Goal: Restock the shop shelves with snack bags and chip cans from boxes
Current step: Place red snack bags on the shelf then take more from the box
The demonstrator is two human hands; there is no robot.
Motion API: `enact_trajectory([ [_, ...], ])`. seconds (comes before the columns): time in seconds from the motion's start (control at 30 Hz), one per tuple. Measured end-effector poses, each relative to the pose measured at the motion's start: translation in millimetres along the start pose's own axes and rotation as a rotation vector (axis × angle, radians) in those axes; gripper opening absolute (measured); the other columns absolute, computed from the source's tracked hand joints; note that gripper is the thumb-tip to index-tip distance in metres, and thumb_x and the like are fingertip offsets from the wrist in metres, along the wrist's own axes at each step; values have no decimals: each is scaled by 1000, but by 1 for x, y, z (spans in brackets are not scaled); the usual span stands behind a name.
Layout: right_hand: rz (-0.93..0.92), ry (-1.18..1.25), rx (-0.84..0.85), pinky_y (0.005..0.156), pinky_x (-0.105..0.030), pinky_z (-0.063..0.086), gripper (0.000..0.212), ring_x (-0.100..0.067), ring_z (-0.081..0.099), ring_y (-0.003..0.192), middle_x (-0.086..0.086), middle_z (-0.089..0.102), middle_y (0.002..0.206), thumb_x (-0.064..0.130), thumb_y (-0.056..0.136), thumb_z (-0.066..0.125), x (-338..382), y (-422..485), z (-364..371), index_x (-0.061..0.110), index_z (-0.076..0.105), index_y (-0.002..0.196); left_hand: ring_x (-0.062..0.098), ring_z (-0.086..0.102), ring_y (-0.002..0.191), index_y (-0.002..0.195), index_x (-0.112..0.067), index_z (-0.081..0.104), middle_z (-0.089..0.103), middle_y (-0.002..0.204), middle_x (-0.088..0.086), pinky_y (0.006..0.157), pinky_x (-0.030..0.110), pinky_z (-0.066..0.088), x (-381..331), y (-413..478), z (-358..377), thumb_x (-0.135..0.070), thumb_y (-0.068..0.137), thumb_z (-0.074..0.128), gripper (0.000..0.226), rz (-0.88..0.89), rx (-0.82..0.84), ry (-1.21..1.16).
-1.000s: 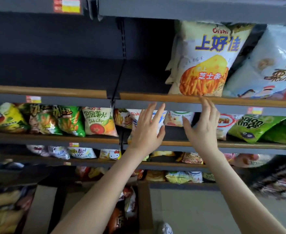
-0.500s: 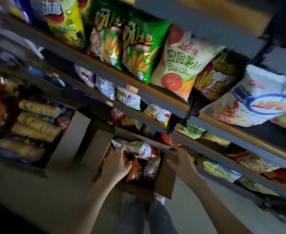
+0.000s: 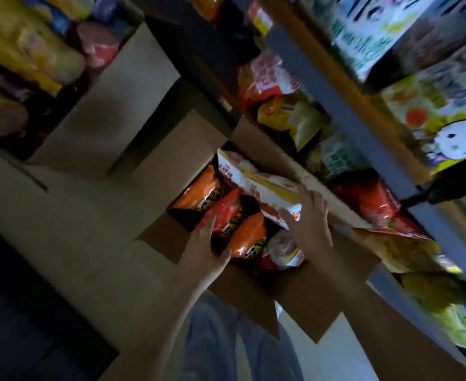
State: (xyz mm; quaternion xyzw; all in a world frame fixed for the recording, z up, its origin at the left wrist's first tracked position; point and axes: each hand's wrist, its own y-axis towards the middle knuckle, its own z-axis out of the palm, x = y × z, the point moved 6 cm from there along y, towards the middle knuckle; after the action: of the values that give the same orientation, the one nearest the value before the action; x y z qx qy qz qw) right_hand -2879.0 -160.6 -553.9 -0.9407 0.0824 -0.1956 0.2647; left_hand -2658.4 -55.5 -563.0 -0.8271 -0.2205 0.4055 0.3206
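Blue-grey trousers (image 3: 212, 339), possibly jeans

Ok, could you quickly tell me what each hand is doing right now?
Left hand: open, fingers straight, at the orange bags in the box.
Right hand: open, spread over the white bag, no grip visible.

2 hands (image 3: 312, 215), 2 open boxes (image 3: 303, 306). Near box: 3 orange bags (image 3: 247, 237), 2 white bags (image 3: 256, 185). Shelf bags too blurred to count.
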Motion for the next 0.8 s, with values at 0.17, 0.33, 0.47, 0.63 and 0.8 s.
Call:
enact_trajectory([
  [0.17,-114,-249,90,107,-31,29,47,-24,23,143,-6,25,156,20,104,39,4,34,20,12,32,149,21,32,141,155,-30,13,26,154,5,107,30,35,4,14,30,-34,88,68,87,30,6,-86],
  [0.33,-88,-182,43,110,-19,23,52,-14,18,147,-2,18,160,9,101,41,-1,23,-3,14,27,151,19,36,135,154,-32,12,29,150,5,94,18,31,-15,10,30,-30,88,69,88,88,10,-104],
  [0.47,-205,231,-98,98,4,21,37,-15,48,128,-10,52,137,-5,96,48,6,1,-44,4,55,131,19,19,146,149,-44,6,17,158,3,102,22,25,-28,20,19,-34,85,73,93,145,29,-181],
  [0.63,-148,586,-86,81,-3,42,33,19,56,95,19,62,107,1,97,50,-6,-16,-75,26,63,113,14,-3,150,141,-63,-6,1,163,-5,116,37,13,-39,33,3,-59,67,78,113,267,54,-177],
  [0.8,25,829,67,86,-33,55,31,-11,67,96,8,74,93,15,101,47,-18,-7,-56,34,71,102,20,30,144,154,-40,5,28,155,-5,109,55,38,-47,48,-12,-57,58,87,126,419,140,-174],
])
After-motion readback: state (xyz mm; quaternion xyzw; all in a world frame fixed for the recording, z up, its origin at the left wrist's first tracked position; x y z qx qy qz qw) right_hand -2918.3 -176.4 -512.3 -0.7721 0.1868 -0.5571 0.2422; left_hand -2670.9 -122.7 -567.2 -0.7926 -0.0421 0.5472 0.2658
